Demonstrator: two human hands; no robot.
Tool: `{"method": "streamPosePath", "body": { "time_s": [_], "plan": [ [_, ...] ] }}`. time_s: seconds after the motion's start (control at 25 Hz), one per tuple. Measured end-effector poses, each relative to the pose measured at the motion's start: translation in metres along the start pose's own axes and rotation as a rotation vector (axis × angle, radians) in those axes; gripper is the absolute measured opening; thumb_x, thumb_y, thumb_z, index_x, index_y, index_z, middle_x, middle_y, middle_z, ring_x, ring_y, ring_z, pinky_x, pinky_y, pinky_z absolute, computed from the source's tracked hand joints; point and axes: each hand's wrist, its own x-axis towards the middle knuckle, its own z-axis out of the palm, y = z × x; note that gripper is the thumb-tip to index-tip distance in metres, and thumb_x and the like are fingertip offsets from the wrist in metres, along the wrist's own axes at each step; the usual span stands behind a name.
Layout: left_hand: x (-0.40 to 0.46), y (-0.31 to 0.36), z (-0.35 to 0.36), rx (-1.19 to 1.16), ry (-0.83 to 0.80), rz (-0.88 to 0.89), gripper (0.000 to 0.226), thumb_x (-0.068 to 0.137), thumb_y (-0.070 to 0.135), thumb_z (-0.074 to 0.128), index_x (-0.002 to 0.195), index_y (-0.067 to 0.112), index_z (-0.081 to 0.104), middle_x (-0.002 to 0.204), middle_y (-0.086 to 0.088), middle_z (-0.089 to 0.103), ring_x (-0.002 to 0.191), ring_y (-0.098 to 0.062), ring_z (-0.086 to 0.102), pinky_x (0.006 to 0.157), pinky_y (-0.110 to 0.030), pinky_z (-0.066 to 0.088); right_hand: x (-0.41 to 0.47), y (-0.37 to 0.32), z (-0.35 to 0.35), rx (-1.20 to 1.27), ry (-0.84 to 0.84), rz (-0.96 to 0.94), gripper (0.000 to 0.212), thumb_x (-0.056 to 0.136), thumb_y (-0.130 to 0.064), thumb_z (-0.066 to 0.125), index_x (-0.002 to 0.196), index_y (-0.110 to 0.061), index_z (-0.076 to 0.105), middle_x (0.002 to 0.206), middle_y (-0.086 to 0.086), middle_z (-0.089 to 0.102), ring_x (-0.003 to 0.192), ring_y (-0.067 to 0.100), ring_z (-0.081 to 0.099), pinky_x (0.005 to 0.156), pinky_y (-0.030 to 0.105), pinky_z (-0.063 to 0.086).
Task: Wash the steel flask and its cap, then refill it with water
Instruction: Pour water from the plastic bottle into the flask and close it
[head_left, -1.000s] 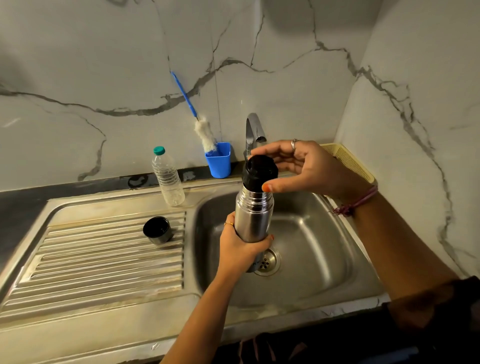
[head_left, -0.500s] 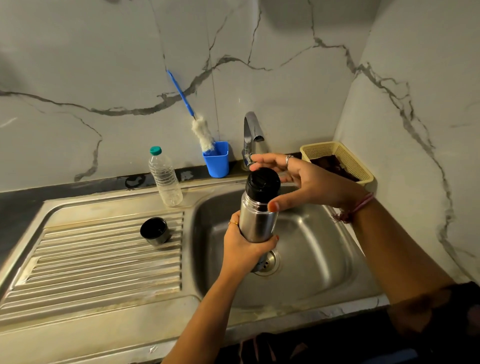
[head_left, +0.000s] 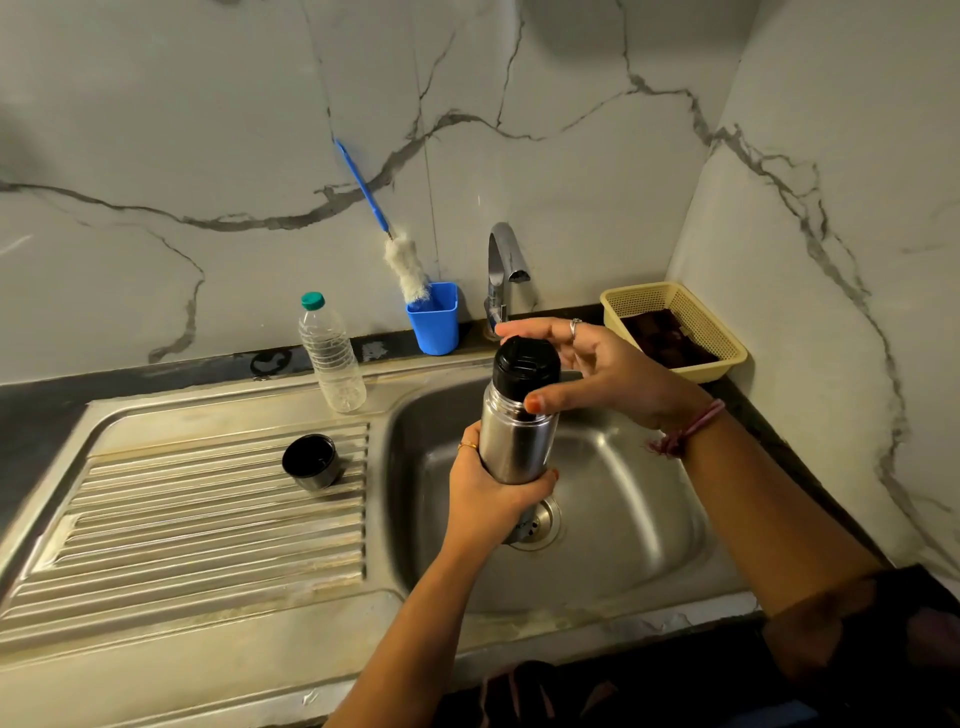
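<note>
The steel flask stands upright over the sink basin, and my left hand grips its lower body. A black stopper sits in the flask's mouth. My right hand is round that stopper: the thumb presses its front base and the fingers reach behind its top. The flask's cap, a small steel cup with a black inside, stands mouth up on the ribbed drainboard to the left. The tap behind the flask runs no water.
A clear plastic bottle with a green cap stands at the back of the drainboard. A blue cup holds a bottle brush against the wall. A yellow basket with dark contents sits at the back right corner.
My right hand has shifted lower round the stopper, uncovering the yellow basket behind it. The flask stays in my left hand over the sink.
</note>
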Motion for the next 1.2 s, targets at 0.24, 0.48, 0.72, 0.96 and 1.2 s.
{"method": "streamPosePath", "body": {
  "time_s": [0.24,0.48,0.72,0.96,1.2],
  "plan": [
    [0.000,0.002,-0.001,0.004,0.000,0.016,0.066,0.062,0.004,0.089,0.107,0.031,0.050,0.100,0.006,0.064,0.085,0.001,0.064,0.071,-0.017,0.053,-0.004,0.004,-0.002,0.081,-0.126,0.004,0.081,0.075,-0.017,0.076,0.144,-0.022,0.035,0.144,-0.004,0.044,0.136,0.013,0.038,0.113,0.046,0.031],
    [-0.001,0.002,0.000,0.002,-0.005,0.024,0.066,0.055,0.020,0.088,0.107,0.034,0.050,0.100,0.009,0.064,0.087,0.000,0.064,0.075,-0.022,0.056,-0.001,0.005,0.009,0.127,-0.067,0.035,0.083,0.066,-0.017,0.082,0.138,-0.021,0.040,0.127,-0.003,0.056,0.122,0.017,0.053,0.096,0.031,0.050],
    [0.001,0.000,0.001,0.000,-0.006,0.013,0.067,0.062,0.007,0.090,0.113,0.026,0.051,0.100,0.007,0.065,0.086,-0.001,0.065,0.073,-0.021,0.056,-0.003,-0.005,0.011,0.151,-0.006,-0.004,0.064,0.078,-0.005,0.073,0.136,-0.016,0.047,0.129,-0.005,0.057,0.120,0.012,0.054,0.093,0.026,0.050],
    [0.003,-0.003,-0.001,0.010,0.004,0.015,0.068,0.061,0.011,0.090,0.116,0.024,0.051,0.103,0.004,0.066,0.087,-0.005,0.066,0.075,-0.023,0.057,0.003,0.001,0.026,0.112,0.161,0.086,0.082,0.064,-0.030,0.086,0.134,-0.021,0.044,0.119,0.000,0.059,0.110,0.016,0.059,0.082,0.021,0.054],
    [0.001,-0.001,-0.002,0.012,0.000,0.011,0.067,0.062,0.006,0.090,0.113,0.025,0.051,0.100,0.008,0.065,0.085,0.001,0.064,0.071,-0.015,0.053,-0.005,0.005,0.006,0.175,-0.030,0.017,0.072,0.072,-0.018,0.077,0.137,-0.015,0.046,0.131,0.002,0.058,0.125,0.019,0.052,0.106,0.045,0.041]
  ]
}}
